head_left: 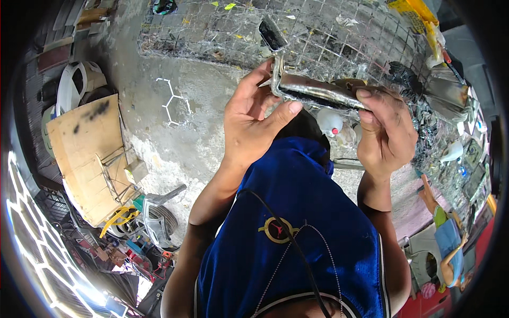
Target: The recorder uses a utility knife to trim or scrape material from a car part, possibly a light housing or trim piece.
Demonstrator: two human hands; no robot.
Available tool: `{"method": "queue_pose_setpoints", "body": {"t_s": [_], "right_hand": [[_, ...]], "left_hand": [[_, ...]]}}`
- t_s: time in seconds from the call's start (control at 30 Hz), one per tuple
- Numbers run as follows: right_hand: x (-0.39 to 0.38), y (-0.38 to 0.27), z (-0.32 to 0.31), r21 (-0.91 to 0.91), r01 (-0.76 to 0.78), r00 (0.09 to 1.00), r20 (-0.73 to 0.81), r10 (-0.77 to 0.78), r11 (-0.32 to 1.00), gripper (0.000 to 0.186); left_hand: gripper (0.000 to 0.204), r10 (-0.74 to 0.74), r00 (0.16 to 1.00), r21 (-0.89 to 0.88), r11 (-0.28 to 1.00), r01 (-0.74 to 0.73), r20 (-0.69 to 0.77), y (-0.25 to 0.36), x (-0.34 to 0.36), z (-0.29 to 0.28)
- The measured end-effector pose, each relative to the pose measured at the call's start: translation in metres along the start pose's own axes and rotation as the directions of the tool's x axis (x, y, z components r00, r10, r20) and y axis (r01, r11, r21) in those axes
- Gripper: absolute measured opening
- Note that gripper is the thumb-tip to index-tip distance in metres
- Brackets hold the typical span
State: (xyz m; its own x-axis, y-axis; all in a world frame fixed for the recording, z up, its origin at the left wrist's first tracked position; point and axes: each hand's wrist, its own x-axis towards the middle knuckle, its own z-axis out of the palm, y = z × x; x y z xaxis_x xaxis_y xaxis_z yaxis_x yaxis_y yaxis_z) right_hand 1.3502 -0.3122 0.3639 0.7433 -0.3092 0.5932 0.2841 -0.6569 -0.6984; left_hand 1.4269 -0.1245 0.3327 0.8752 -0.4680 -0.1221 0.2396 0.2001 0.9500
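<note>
Both of my hands hold a shiny curved metal piece [318, 91], raised in front of my chest. Its underside looks dark. At its left end a bent metal bracket [279, 66] rises to a black flat block [272, 33]. My left hand [254, 108] grips the bracket end, with the thumb below and the fingers partly hidden behind it. At the other end, my right hand [388, 127] pinches the metal between thumb and fingers. Beyond the hands, a pale plastic container with a red cap [330, 122] shows beneath the piece.
A stained metal grid [313, 40] covers the floor ahead, with scraps strewn over it. At left a brown board [87, 153] stands near a grey plastic part [158, 217]. A yellow bag [419, 21] lies far right. Another person [448, 244] is at lower right.
</note>
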Motion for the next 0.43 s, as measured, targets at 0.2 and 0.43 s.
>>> {"method": "queue_pose_setpoints", "body": {"t_s": [0.2,0.43], "right_hand": [[0.004,0.002,0.0,0.082,0.103,0.994,0.026,-0.106,0.991,0.018],[0.005,0.0,-0.001,0.11,0.094,0.994,0.046,-0.099,0.989,0.022]], "left_hand": [[0.067,0.098,0.995,0.069,0.993,-0.097,-0.016,0.001,-0.005,-0.003],[0.075,0.159,0.987,0.11,0.982,-0.156,-0.02,0.002,-0.004,-0.006]]}}
